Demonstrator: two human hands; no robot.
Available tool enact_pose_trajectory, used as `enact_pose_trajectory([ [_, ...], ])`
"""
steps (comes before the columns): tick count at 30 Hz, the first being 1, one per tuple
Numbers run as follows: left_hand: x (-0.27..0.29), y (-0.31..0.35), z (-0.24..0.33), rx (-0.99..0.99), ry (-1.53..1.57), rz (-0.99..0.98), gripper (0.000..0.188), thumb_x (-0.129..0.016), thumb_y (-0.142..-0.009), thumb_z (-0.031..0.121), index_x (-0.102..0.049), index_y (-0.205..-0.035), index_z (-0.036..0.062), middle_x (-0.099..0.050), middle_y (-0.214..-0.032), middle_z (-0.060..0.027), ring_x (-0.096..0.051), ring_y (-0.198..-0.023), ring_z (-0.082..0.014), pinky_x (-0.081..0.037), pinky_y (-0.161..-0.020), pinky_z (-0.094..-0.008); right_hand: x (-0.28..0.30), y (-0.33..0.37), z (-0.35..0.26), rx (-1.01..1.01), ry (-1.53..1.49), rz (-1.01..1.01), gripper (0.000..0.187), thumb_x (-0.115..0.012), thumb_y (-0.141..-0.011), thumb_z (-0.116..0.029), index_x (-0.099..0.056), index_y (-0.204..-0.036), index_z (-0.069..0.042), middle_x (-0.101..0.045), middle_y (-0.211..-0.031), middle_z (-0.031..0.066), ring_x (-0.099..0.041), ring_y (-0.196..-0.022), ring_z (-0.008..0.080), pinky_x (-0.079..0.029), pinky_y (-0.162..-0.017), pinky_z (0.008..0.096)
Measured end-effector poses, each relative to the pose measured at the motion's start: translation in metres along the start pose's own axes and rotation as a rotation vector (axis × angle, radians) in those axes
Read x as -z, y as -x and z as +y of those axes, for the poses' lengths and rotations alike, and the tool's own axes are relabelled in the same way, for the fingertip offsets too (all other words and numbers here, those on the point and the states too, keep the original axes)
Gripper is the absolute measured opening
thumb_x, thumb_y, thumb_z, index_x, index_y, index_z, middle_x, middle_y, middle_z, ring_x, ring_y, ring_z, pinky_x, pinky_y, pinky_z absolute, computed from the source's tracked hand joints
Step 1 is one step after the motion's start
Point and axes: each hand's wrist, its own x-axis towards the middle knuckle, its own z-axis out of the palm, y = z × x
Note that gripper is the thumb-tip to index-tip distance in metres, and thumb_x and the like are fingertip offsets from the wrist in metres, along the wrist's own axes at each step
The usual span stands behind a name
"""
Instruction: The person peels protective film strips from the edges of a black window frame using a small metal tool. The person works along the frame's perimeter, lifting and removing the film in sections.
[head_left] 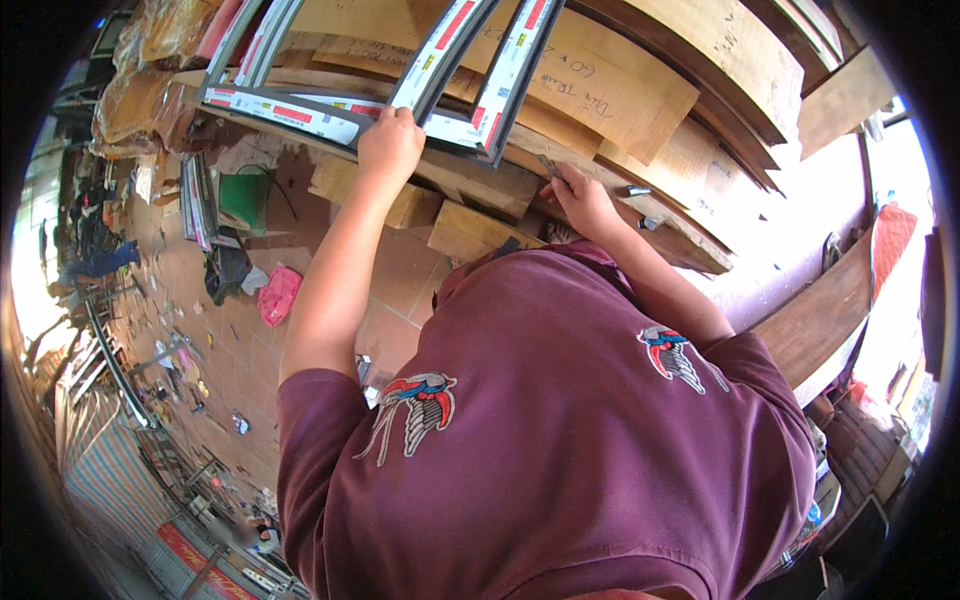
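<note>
Dark metal frames (511, 75) covered with white, red and yellow film lie on stacked wooden boards in front of me. My left hand (391, 148) is closed over the corner of the frame, fingers wrapped on its near edge. To its right, my right hand (583, 203) is closed on a small thin tool (548, 166), whose tip points toward the frames; its exact kind is too small to make out. Two small metal pieces (636, 191) lie on the board edge beside my right hand.
Wooden boards (640, 105) with handwriting are stacked ahead and to the right. Wood blocks (470, 232) sit below the frames. On the tiled floor at left are a pink plastic bag (280, 296), a green object (243, 200) and scattered scraps. A wide plank (820, 310) stands at right.
</note>
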Motion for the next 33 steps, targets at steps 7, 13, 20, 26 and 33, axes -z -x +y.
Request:
enact_pose_trajectory([
  [7,-0.04,0.017,0.048,-0.141,0.257,-0.065,0.026,-0.063,-0.095,0.028,-0.062,-0.106,0.0039,-0.064,-0.11,-0.0152,-0.069,-0.092,-0.0381,-0.057,-0.078,-0.0496,-0.013,-0.014,-0.019,0.112,0.096,-0.066,0.037,-0.051,-0.104,-0.016,-0.053,-0.136,0.002,-0.075,-0.097,0.0145,-0.073,-0.087,0.0261,-0.056,-0.08,0.037],
  [13,-0.051,0.004,0.065,-0.189,0.098,-0.156,0.019,-0.06,-0.09,0.009,-0.062,-0.105,-0.0035,-0.065,-0.106,-0.0237,-0.073,-0.084,-0.036,-0.06,-0.071,-0.045,-0.011,-0.016,-0.031,0.127,0.101,-0.072,0.038,-0.052,-0.105,-0.017,-0.054,-0.137,0.002,-0.076,-0.097,0.0148,-0.073,-0.089,0.0273,-0.056,-0.082,0.0367],
  [20,-0.06,0.013,0.062,-0.079,0.17,-0.056,0.014,-0.054,-0.094,0.007,-0.056,-0.099,-0.0056,-0.063,-0.097,-0.0279,-0.069,-0.082,-0.0436,-0.058,-0.07,-0.0496,-0.012,0.0,-0.011,0.112,0.083,-0.028,0.042,-0.052,-0.104,-0.016,-0.051,-0.142,0.002,-0.076,-0.098,0.0145,-0.073,-0.087,0.0252,-0.056,-0.081,0.036],
  [26,-0.079,0.044,0.03,0.357,0.379,0.215,0.019,-0.051,-0.099,0.014,-0.053,-0.108,-0.0031,-0.062,-0.106,-0.0278,-0.065,-0.098,-0.0488,-0.054,-0.084,-0.0546,-0.01,0.011,0.006,0.035,0.068,-0.008,0.042,-0.051,-0.104,-0.015,-0.05,-0.143,0.002,-0.075,-0.097,0.0136,-0.072,-0.087,0.0225,-0.056,-0.081,0.0352],
  [33,-0.041,0.036,0.048,0.102,0.34,0.053,0.039,-0.059,-0.099,0.035,-0.053,-0.114,-0.0002,-0.062,-0.108,-0.0267,-0.066,-0.096,-0.0463,-0.057,-0.08,-0.0524,-0.008,-0.001,0.013,0.076,0.171,-0.033,0.044,-0.053,-0.103,-0.019,-0.05,-0.143,0.001,-0.075,-0.098,0.0153,-0.073,-0.091,0.0288,-0.056,-0.083,0.0389],
])
